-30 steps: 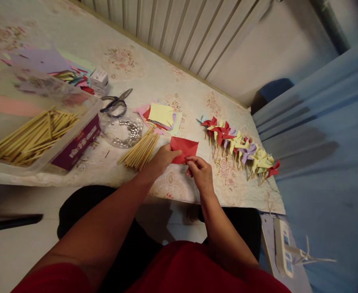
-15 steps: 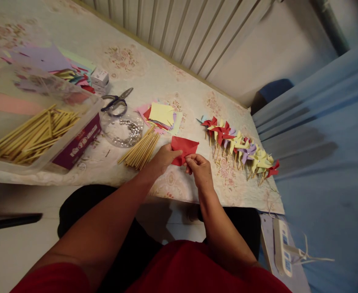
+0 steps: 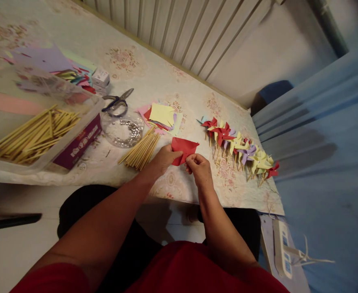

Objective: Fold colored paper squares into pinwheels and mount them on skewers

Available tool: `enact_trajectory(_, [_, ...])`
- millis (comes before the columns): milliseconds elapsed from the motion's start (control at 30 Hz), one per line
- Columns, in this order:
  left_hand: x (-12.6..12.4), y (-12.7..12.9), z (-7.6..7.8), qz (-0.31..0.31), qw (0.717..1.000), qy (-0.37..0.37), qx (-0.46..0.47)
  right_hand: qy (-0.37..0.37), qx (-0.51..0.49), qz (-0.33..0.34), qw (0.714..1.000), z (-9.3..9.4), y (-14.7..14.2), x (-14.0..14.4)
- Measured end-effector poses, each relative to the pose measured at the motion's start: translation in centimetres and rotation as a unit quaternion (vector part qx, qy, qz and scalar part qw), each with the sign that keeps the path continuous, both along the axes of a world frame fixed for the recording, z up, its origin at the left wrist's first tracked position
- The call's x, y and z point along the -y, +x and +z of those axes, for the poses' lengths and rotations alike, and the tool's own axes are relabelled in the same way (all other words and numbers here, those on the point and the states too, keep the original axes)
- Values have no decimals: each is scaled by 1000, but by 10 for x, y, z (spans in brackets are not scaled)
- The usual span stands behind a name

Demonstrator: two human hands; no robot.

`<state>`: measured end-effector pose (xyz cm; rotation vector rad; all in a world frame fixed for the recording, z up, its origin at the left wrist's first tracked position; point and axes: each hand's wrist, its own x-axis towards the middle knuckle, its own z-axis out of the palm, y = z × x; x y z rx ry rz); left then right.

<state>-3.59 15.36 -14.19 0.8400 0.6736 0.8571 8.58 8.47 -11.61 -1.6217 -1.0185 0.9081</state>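
A square of red paper (image 3: 183, 145) is held over the table's near edge. My left hand (image 3: 164, 158) grips its left side, thumb on top. The fingers of my right hand (image 3: 198, 163) pinch at its lower right part; whether a small pin is also between them cannot be made out. Just left of my hands lies a bundle of thin wooden sticks (image 3: 140, 149). Behind the red paper sits a stack of coloured paper squares (image 3: 162, 114). To the right, finished paper pinwheels (image 3: 238, 142) on sticks lie in a row.
A clear round dish (image 3: 122, 132) holds shiny metal pins. Scissors (image 3: 117, 102) lie behind it. At left stands a clear plastic box (image 3: 88, 140) with many sticks, near small white boxes (image 3: 101, 78) and paper scraps (image 3: 41, 57). A power strip (image 3: 282, 248) is at lower right.
Hardly anything differs. Both hands stay on the red paper in nearly the same place, with only a slight shift of the paper and the right fingers.
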Motion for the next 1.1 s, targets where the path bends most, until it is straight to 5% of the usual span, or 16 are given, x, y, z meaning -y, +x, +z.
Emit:
enact_trajectory(567, [0, 2, 2, -15, 1000, -11, 7, -32, 74, -66, 995, -4, -4, -7])
enact_trajectory(1100, [0, 2, 0, -4, 1000, 2, -11, -26, 72, -55, 996, -7, -3, -8])
